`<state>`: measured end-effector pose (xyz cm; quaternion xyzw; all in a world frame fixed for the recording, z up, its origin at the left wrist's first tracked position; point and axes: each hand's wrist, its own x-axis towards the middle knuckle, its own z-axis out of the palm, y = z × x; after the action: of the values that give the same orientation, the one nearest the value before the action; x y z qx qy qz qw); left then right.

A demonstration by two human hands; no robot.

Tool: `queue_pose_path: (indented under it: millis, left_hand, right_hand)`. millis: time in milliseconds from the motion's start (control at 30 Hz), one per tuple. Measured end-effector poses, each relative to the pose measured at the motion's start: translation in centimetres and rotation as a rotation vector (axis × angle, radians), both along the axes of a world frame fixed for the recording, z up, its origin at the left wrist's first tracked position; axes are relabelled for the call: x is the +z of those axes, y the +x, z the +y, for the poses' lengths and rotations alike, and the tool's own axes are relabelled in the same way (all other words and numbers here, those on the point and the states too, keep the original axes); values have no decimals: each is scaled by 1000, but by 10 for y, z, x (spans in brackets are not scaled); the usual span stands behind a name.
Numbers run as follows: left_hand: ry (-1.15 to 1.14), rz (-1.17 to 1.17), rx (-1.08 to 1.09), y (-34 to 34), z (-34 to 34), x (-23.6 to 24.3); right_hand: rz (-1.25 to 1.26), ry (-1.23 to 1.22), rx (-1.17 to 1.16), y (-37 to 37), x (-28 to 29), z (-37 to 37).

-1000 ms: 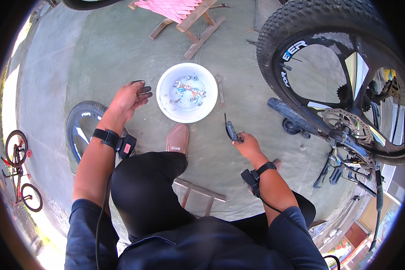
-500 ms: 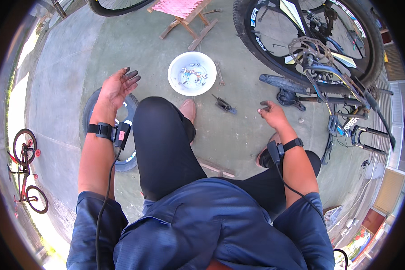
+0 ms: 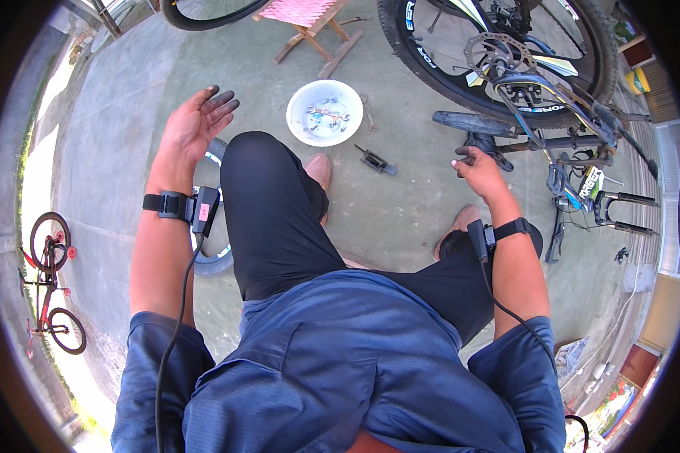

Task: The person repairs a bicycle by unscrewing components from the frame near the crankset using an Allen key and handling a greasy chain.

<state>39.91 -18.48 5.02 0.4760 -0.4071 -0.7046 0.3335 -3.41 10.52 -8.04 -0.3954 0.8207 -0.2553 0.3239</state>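
My left hand (image 3: 199, 121) hangs in the air beside my raised left knee, palm showing, grimy fingers apart and empty. Out to the right, my right hand (image 3: 477, 170) has loosely bent, blackened fingers holding nothing. Between the two, a small black multi-tool or bike part (image 3: 375, 160) lies on the concrete. Behind it sit a white basin (image 3: 298, 112) with spanners and small parts inside and, just right of that, a loose spanner (image 3: 369, 115).
A large bicycle wheel and frame (image 3: 555, 117) fill the upper right. A wooden stool (image 3: 325, 45) with pink webbing stands ahead. A loose wheel (image 3: 211, 260) lies by my left leg, a red bicycle (image 3: 53, 279) is at the far left, and a black fork (image 3: 623, 211) lies right.
My right hand has released the black object, now on the ground, and moved right. My left knee is higher in view, and the view has shifted, with more of my body showing.
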Motion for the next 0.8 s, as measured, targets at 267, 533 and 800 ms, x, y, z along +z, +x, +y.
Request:
queue_pose_path:
  millis: [267, 533, 800]
  left_hand:
    - [-131, 160, -227, -89, 7, 35]
    - [-2, 195, -248, -144, 11, -3]
    - [-33, 93, -134, -135, -22, -25]
  right_hand:
    - [-29, 175, 105, 44, -16, -31]
    - [-46, 312, 165, 71, -91, -65]
    - [-89, 402, 152, 74, -173, -87]
